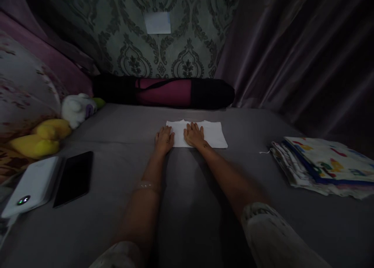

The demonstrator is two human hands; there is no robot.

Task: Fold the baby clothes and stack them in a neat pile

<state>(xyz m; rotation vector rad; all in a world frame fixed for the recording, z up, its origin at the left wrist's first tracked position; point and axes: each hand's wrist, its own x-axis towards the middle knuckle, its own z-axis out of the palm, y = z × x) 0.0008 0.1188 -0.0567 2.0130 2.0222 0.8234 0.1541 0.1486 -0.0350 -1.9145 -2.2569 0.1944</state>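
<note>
A white cloth [214, 135], folded into a flat rectangle, lies on the grey bed sheet [128, 170] in front of me. My left hand [164, 140] rests at the cloth's left end, palm down, its fingers stretched forward. Flat on the middle of the cloth lies my right hand [194, 134], with its fingers spread a little. Both hands press from above and neither grips the fabric. The cloth's far edge looks slightly uneven, and part of its left end is hidden under my left hand.
To the right sits a stack of folded patterned cloths [333, 162]. On the left are a black phone [74, 178], a white power bank [33, 186], a yellow plush toy [41, 137] and a white plush toy [76, 108]. A long black-and-pink bag [166, 92] lies along the wall.
</note>
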